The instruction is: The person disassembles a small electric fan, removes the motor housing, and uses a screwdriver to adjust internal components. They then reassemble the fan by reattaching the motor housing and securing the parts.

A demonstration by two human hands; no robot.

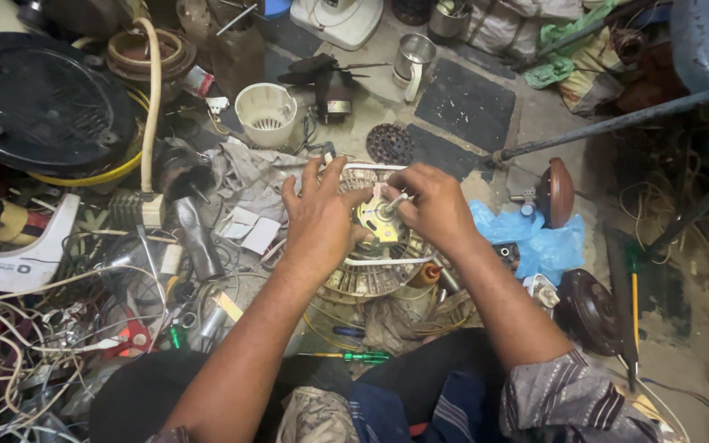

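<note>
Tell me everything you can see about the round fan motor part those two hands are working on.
The fan motor part is a round, pale, ribbed housing, metal by its look, lying flat among the clutter on the floor in front of the person. A yellowish plate sits at its centre with a short metal shaft standing up from it. The left hand spreads over its left side; the right hand pinches at the shaft. Wire guard rings lie under its near edge. Both hands hide much of the top.
</note>
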